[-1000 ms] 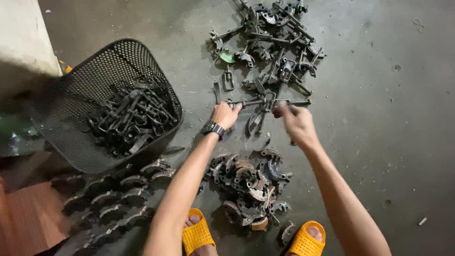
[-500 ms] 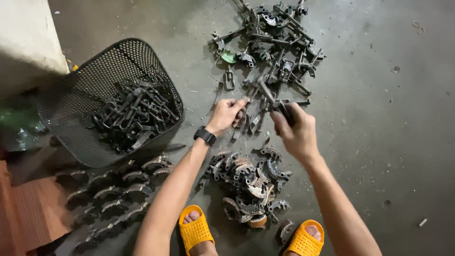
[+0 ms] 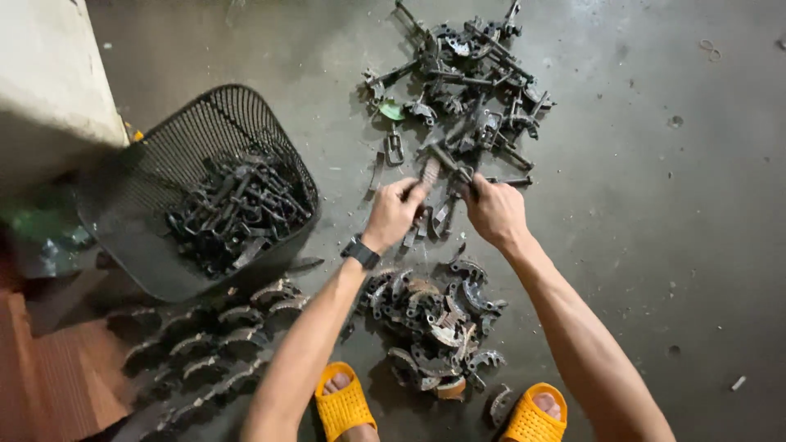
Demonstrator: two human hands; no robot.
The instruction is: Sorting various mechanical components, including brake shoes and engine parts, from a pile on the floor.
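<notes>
Left hand (image 3: 395, 214): moved in, clenched on dark greasy metal part (image 3: 431, 173).
Right hand (image 3: 494, 211): gripped same part's far end.
Black mesh basket (image 3: 164, 147): left of hands, unchanged.

One head-worn camera looks steeply down, close above the concrete floor (image 3: 655, 245).

No package, label or sign shows anywhere on the floor, and the only screen-like thing is the small dark face of the wristwatch (image 3: 360, 250) worn on the person's left wrist.
</notes>
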